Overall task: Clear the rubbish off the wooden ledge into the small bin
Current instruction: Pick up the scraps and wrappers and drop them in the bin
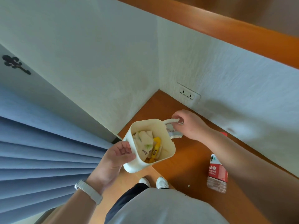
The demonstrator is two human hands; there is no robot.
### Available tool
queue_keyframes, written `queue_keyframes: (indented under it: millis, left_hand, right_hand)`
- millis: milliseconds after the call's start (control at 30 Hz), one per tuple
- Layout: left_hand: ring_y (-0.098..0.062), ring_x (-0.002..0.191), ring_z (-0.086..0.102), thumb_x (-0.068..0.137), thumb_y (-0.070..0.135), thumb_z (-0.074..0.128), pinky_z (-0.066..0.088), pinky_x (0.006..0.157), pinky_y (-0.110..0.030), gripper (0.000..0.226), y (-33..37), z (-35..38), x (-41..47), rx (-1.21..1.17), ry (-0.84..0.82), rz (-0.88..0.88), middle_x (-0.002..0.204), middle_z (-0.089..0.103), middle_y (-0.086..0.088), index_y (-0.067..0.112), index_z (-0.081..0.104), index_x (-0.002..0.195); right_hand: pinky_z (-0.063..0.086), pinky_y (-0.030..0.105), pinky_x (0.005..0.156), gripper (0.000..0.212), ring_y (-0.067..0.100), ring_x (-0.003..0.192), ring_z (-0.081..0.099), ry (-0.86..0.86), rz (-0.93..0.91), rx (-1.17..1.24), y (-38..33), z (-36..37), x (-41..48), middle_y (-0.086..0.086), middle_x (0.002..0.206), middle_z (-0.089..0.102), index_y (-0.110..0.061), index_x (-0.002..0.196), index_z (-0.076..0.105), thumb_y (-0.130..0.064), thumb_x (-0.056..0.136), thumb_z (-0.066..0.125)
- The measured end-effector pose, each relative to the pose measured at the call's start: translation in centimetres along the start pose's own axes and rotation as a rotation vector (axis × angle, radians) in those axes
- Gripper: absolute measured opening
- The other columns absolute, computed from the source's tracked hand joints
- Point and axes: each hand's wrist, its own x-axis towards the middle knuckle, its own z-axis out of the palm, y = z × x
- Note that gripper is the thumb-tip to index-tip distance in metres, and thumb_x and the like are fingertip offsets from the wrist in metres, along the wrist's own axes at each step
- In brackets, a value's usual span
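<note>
Being cleared: orange-brown wooden ledge (186, 168) between white textured walls (226, 75).
Small cream plastic bin (155, 128) gripped by curled left hand (116, 157); printed paper scrap (174, 133) pinched by right hand (191, 125).

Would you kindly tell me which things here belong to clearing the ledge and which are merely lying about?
Job: small bin, gripped by the left hand; printed paper scrap, pinched by the right hand; wrappers inside the bin; wooden ledge; water bottle on it, possibly rubbish.
Lying about: wall socket; blue curtain; wristwatch.
</note>
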Motion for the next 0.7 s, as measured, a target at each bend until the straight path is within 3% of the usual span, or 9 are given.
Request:
queue_keyframes:
  millis: [133, 233, 367, 533, 700]
  left_hand:
    - [-0.025, 0.077, 0.064, 0.066, 0.005, 0.074, 0.053, 0.069, -0.026, 0.044, -0.2, -0.9, -0.6, -0.036, 0.059, 0.008, 0.089, 0.065, -0.020, -0.014, 0.058, 0.103]
    - [-0.022, 0.074, 0.066, 0.069, 0.002, 0.069, 0.052, 0.067, -0.024, 0.035, -0.4, -1.5, -1.4, -0.043, 0.093, 0.008, 0.086, 0.069, -0.016, -0.009, 0.061, 0.101]
    - [-0.026, 0.079, 0.066, 0.063, 0.013, 0.078, 0.053, 0.072, -0.027, 0.045, -0.9, -2.2, -2.3, -0.064, 0.133, 0.018, 0.089, 0.069, -0.019, -0.008, 0.063, 0.100]
    - [-0.026, 0.078, 0.065, 0.059, 0.018, 0.078, 0.052, 0.070, -0.025, 0.052, -1.4, -2.3, -3.1, -0.060, 0.177, 0.005, 0.089, 0.067, -0.020, -0.009, 0.061, 0.100]
    - [-0.030, 0.081, 0.063, 0.060, 0.016, 0.078, 0.053, 0.074, -0.029, 0.053, -1.7, -2.2, -3.0, -0.066, 0.181, 0.004, 0.092, 0.066, -0.023, -0.010, 0.060, 0.102]
  right_hand:
    - [0.052, 0.040, 0.095, 0.061, 0.021, 0.119, 0.052, -0.131, 0.105, -0.125, 2.8, 2.1, 2.4, 0.001, 0.138, 0.047, -0.022, 0.142, 0.043, -0.042, 0.089, 0.064]
    - [0.046, 0.046, 0.102, 0.084, 0.026, 0.131, 0.041, -0.239, 0.124, -0.180, 3.7, 3.2, 3.6, 0.004, 0.145, 0.039, -0.021, 0.149, 0.031, -0.057, 0.080, 0.064]
    - [0.043, 0.049, 0.103, 0.095, 0.031, 0.134, 0.036, -0.271, 0.159, -0.245, 4.8, 4.6, 4.5, 0.008, 0.146, 0.037, -0.021, 0.151, 0.026, -0.070, 0.076, 0.058]
    - [0.045, 0.047, 0.097, 0.097, 0.033, 0.126, 0.040, -0.293, 0.207, -0.266, 5.1, 5.0, 4.7, 0.011, 0.138, 0.037, -0.020, 0.147, 0.030, -0.072, 0.071, 0.063]
    - [0.053, 0.039, 0.086, 0.094, 0.027, 0.100, 0.055, -0.234, 0.297, -0.114, 5.2, 4.9, 4.3, 0.009, 0.124, 0.035, -0.017, 0.137, 0.039, -0.067, 0.065, 0.074]
